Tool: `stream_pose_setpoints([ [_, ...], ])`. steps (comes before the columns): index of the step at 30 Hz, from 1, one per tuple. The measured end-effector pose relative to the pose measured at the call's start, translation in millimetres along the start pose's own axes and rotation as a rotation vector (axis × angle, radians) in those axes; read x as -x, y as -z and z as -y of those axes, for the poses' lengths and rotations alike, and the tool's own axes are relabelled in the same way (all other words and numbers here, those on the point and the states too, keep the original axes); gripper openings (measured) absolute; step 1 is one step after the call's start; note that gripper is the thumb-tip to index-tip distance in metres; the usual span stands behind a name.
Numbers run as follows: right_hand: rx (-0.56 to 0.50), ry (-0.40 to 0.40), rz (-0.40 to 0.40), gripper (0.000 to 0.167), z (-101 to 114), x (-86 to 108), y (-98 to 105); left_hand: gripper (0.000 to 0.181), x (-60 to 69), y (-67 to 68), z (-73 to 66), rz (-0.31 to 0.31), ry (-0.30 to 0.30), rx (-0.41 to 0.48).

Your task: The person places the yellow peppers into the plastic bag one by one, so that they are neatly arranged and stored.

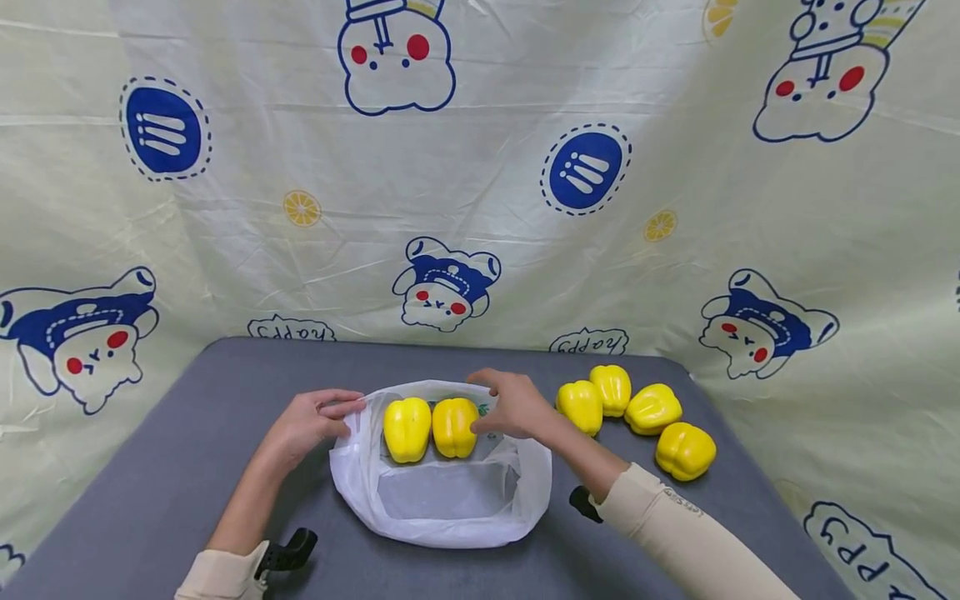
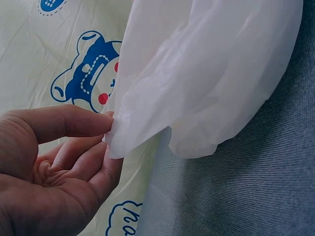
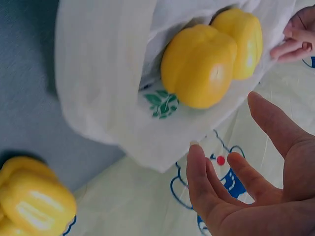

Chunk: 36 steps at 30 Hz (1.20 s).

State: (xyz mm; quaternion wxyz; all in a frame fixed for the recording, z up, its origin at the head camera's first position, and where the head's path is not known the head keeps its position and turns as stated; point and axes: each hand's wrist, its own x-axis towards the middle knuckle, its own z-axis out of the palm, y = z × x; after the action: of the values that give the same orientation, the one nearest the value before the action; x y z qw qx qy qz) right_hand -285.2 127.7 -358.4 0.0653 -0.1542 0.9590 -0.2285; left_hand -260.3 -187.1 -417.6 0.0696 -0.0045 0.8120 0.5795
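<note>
A white plastic bag (image 1: 442, 533) stands on the table with its mouth spread wide. Inside, at the far side, two yellow bell peppers (image 1: 407, 431) sit side by side. My left hand (image 1: 311, 421) pinches the bag's left rim between thumb and fingers; in the left wrist view the thin edge (image 2: 118, 140) lies between the fingertips. Over the bag's right rim hovers my right hand (image 1: 513, 408), fingers spread and holding nothing, close to the right-hand pepper (image 1: 455, 427). The right wrist view shows a gap between these fingers and that pepper (image 3: 199, 66).
Several more yellow bell peppers (image 1: 653, 409) lie on the grey table (image 1: 247, 400) to the right of the bag, beside and beyond my right forearm. A printed curtain (image 1: 480, 183) hangs behind the table and along its sides.
</note>
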Motion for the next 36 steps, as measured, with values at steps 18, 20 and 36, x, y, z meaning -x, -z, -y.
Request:
stream_pose_setpoints([
  [18, 0.075, -0.035, -0.147, 0.083, -72.3, 26.8, 45.7, 0.052, 1.7, -1.8, -1.4, -0.008, 0.026, 0.007],
  [20, 0.075, -0.053, -0.145, 0.085, -83.0, 27.8, 46.4, 0.052, 1.7, -2.3, -0.4, -0.008, 0.027, 0.004],
  [36, 0.063, -0.179, -0.097, 0.092, -136.4, 22.9, 38.3, 0.052, -1.4, -3.3, 1.8, -0.007, 0.016, 0.006],
])
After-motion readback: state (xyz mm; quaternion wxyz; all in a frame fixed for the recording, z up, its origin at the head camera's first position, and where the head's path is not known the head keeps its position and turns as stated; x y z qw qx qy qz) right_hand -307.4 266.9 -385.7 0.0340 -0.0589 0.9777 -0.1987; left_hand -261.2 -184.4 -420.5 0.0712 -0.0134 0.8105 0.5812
